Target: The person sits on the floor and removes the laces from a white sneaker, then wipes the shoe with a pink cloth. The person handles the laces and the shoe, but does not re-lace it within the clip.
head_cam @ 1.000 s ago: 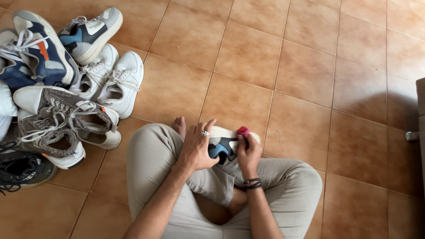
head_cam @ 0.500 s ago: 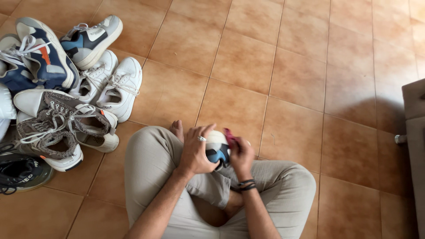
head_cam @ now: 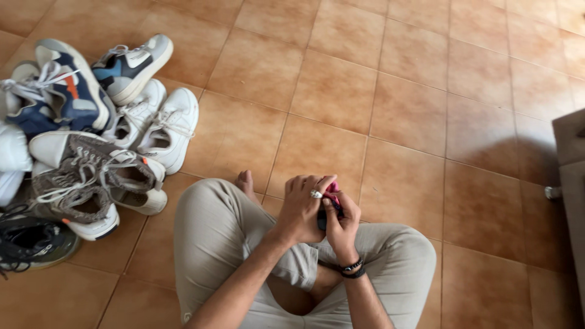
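Note:
I sit cross-legged on the tiled floor in beige trousers. My left hand point(head_cam: 303, 207), with a ring on one finger, wraps over a small shoe point(head_cam: 331, 200) held above my lap. Only a strip of pink and a dark patch of the shoe show between my fingers. My right hand point(head_cam: 341, 224), with dark bracelets at the wrist, grips the same shoe from below and the right. Both hands press close together, and most of the shoe is hidden by them.
A pile of sneakers lies at the left: a blue-and-white pair point(head_cam: 55, 91), white ones point(head_cam: 164, 125), grey laced ones point(head_cam: 91, 176) and a black one point(head_cam: 27, 240). A dark piece of furniture point(head_cam: 570, 170) stands at the right edge.
The shoe has turned in my hands; its white side, visible earlier, is now covered. My hands have closed in tighter around it, and the view has shifted slightly.

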